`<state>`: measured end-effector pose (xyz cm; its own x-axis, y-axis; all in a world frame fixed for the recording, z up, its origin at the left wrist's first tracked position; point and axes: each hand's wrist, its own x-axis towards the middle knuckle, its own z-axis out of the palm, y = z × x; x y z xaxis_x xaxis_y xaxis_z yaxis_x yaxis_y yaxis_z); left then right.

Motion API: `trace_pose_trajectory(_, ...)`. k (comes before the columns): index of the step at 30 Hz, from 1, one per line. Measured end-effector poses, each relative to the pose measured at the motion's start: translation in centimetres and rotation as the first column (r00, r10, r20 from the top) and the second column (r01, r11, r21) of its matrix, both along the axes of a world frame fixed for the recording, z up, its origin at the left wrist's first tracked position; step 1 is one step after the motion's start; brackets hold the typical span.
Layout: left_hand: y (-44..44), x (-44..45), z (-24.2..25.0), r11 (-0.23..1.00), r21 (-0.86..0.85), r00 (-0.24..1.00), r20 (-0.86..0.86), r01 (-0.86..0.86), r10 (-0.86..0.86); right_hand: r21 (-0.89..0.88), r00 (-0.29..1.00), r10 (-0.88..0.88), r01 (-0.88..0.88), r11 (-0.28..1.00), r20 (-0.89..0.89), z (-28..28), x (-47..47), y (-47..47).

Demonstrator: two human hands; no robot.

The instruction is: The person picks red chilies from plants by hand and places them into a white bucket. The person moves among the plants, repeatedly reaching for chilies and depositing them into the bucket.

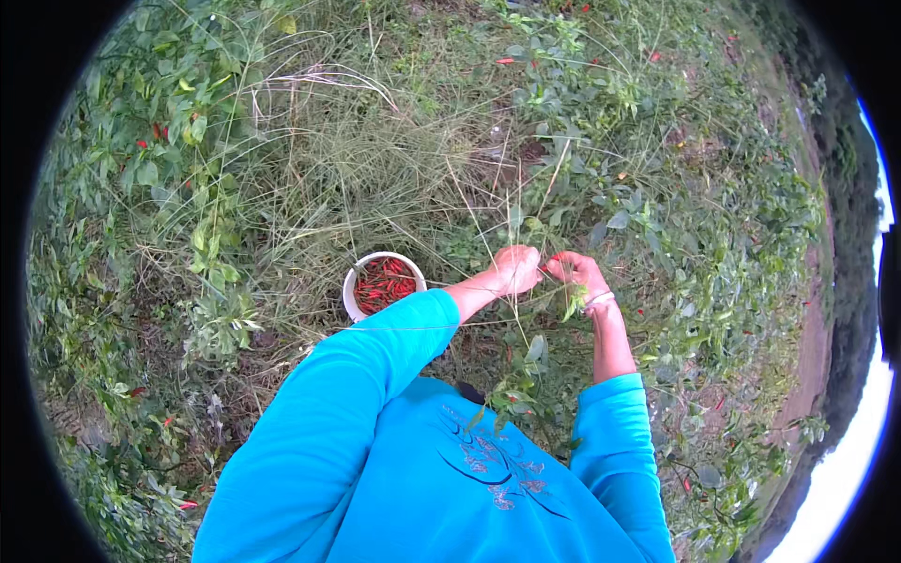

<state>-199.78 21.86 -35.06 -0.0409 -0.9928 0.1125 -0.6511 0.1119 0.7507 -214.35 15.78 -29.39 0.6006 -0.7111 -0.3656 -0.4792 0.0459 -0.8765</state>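
Note:
Close together over a chilli plant, my two hands meet in front of my torso. My left hand [517,269] is curled into a loose fist, and what it may hold inside is hidden. My right hand [581,274], with a pale band at its wrist, pinches a small red chilli pepper [555,259] between thumb and fingers. More red shows in the narrow gap between the hands. Left of my left forearm stands a round white bucket [349,299] holding many red chilli peppers [383,283], some with dark stems. My left sleeve overlaps its lower rim.
Thin dry grass stalks [470,204] cross in front of and around my hands. Leafy chilli plants [204,141] with scattered red fruit grow at the left, and more plants [676,176] at the right. Tangled grass [394,155] covers the ground ahead. A leafy branch [514,394] reaches against my shirt.

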Motion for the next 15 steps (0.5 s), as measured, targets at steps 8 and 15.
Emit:
trace_pose_trajectory(8, -0.6, -0.1, -2.3, 0.998, 0.038, 0.931, -0.360, -0.041, 0.052, 0.236, 0.927, -0.368, 0.373, 0.897, -0.068, -0.6, -0.4, 0.6)
trace_pose_trajectory(15, 0.3, -0.9, 0.5, 0.990, 0.138, 0.985, -0.169, -0.022, 0.046, 0.007, 0.864, -0.212, 0.235, 0.972, 0.457, -0.7, 0.7, 2.1)
